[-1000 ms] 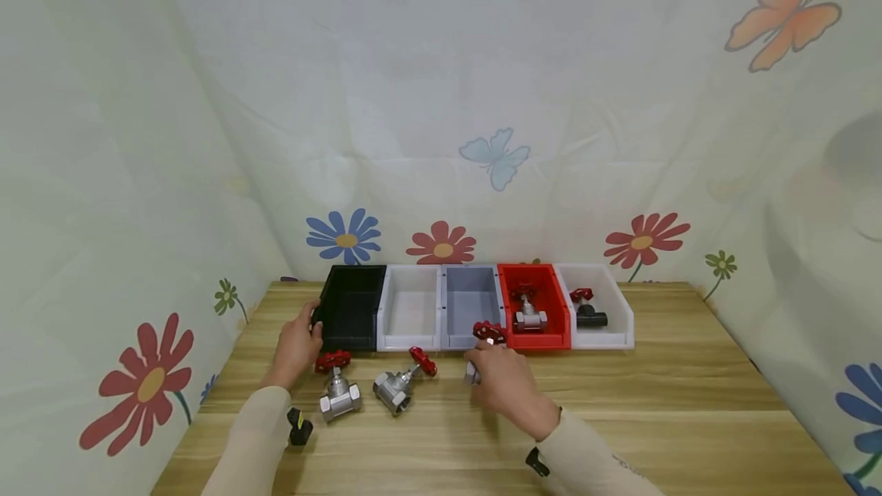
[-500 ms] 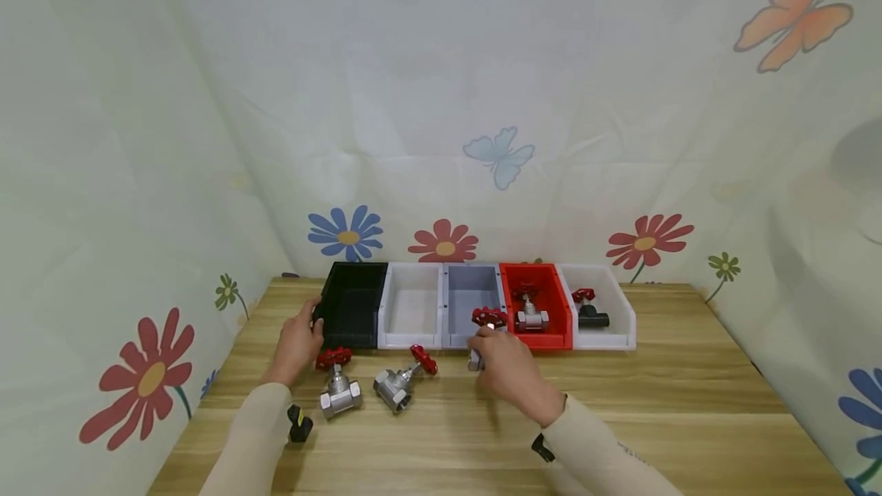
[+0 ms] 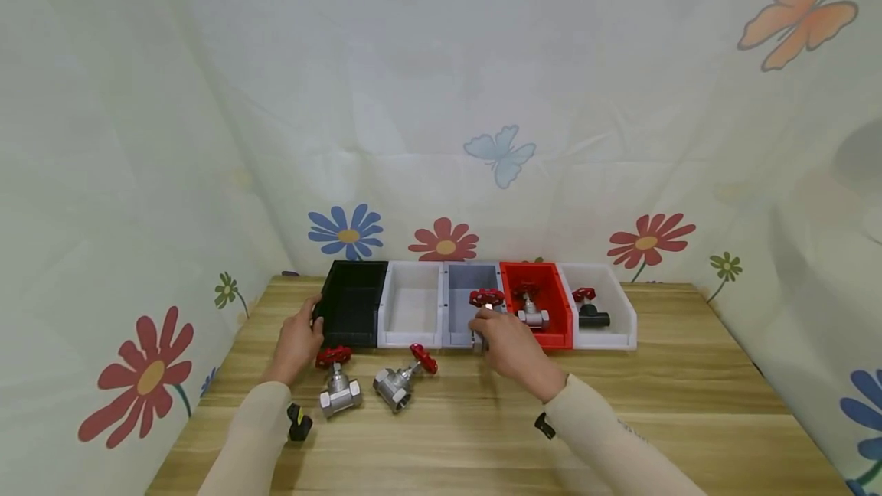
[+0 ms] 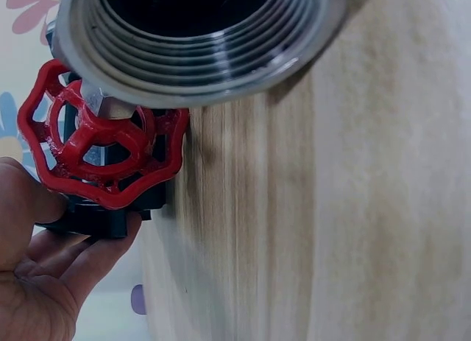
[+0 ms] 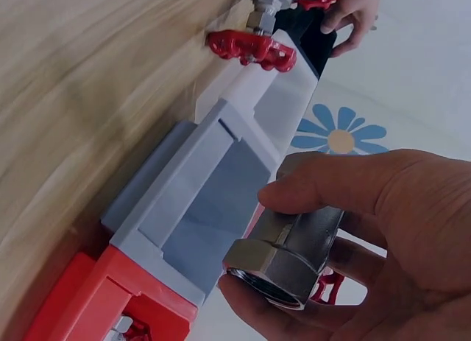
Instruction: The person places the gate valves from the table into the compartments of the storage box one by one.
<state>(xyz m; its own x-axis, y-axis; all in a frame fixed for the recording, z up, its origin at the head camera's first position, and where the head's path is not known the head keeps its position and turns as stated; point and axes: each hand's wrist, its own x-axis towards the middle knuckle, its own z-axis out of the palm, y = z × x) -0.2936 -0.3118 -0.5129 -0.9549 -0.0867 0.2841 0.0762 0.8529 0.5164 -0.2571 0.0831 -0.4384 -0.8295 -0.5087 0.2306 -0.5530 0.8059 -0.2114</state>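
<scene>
My left hand [image 3: 298, 343] grips the outer side wall of the black bin [image 3: 354, 301], thumb and fingers on either side of its edge in the left wrist view. Between my right thumb and fingers is a steel gate valve [image 5: 283, 256] with a red handwheel [image 3: 486, 297]. The right hand [image 3: 517, 350] carries it over the front of the grey bin [image 3: 460, 312], handwheel uppermost. Two more steel valves lie on the wooden table: one [image 3: 340, 396] just in front of the black bin, the other [image 3: 394, 389] before the left white bin [image 3: 413, 308], its handwheel tilted right.
Right of the grey bin, the red bin [image 3: 561, 335] contains a steel valve [image 3: 532, 318]. At the row's right end, another white bin [image 3: 623, 320] contains a black-bodied valve [image 3: 592, 317] with a red handwheel. A flowered cloth [image 3: 386, 98] hangs behind the bins.
My right hand has lifted the valve up and forward, from the table before the grey bin to over its front lip. The left hand keeps its grip on the black bin.
</scene>
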